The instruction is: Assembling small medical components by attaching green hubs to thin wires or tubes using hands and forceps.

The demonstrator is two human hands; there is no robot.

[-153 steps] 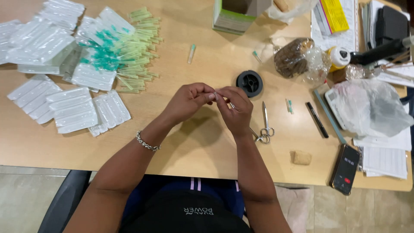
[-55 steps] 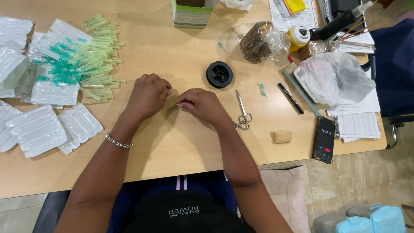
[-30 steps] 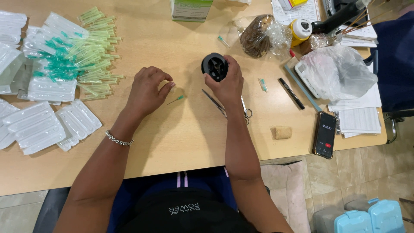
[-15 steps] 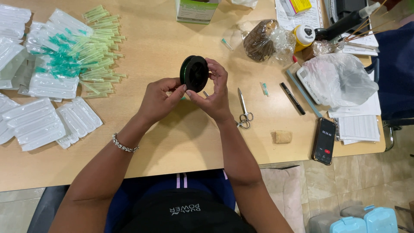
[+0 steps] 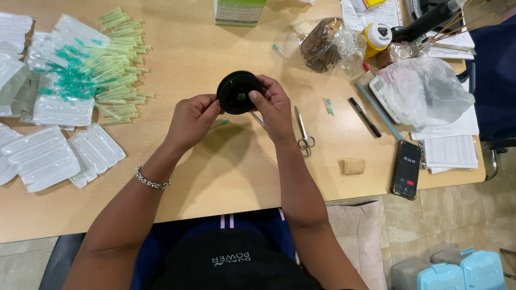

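Right now both hands are lifted off the wooden table (image 5: 226,177) and meet around a black spool (image 5: 236,92), a flat round reel held on edge so its broad face looks up toward the person. The right hand (image 5: 275,107) grips it from the right side, thumb pressed across the hub near the centre and fingers wrapped behind the rim. The left hand (image 5: 191,119) comes in from the lower left, its fingertips pinched at the reel's left edge; whether they hold the rim itself or a fine strand coming off it is too small to tell. The reel's axle points roughly from the table up toward the person's head, and the disc sits between the two hands, somewhat nearer the right one, which carries most of it.

Beneath the hands, a thin green-tipped needle piece (image 5: 221,123) lies on the table just below the left fingers, and small scissors (image 5: 302,131) lie just right of the right wrist, blades pointing away. Farther left sit a heap of pale green capped needles (image 5: 115,64) and white blister packs (image 5: 54,156). A black pen (image 5: 364,116) and a phone (image 5: 406,169) lie well to the right, near a crumpled plastic bag (image 5: 427,91).
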